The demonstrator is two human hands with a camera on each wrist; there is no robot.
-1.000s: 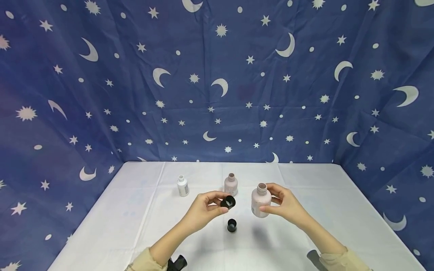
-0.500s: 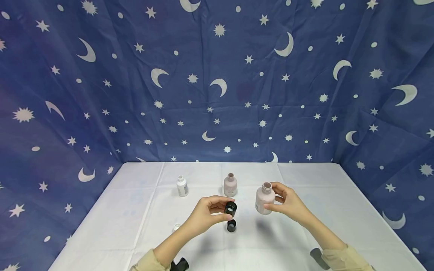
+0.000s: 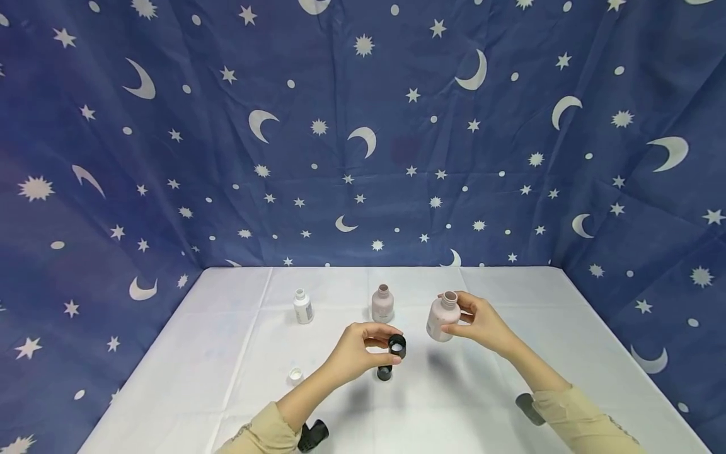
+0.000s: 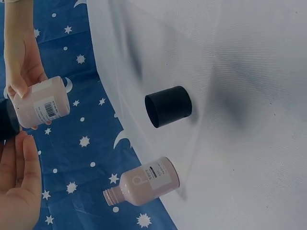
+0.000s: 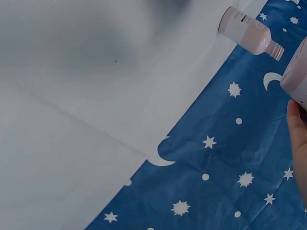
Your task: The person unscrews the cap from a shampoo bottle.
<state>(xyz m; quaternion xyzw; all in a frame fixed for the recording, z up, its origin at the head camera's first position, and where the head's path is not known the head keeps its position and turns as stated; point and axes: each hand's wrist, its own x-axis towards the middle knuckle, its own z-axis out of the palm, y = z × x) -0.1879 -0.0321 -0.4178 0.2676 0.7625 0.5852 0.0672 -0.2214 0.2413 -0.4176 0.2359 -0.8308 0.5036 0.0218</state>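
A black bottle cap, its hollow side in view, is pinched between the thumb and fingers of my left hand. My right hand grips a pale pink bottle by its body, raised over the table with its threaded neck uncapped. The left wrist view shows a barcode label on this held bottle. Just below the left hand, a second black cap stands on the table. Behind it is another uncapped pink bottle, standing upright.
A small white bottle stands uncapped at the back left. A white cap lies near my left forearm. White cloth covers the table, and a blue star-and-moon curtain hangs behind. Dark wrist gear shows by the left sleeve.
My left hand has moved right with the black cap, toward the held bottle. My right hand has shifted slightly with the bottle. The white cap has come into view beside the left forearm.
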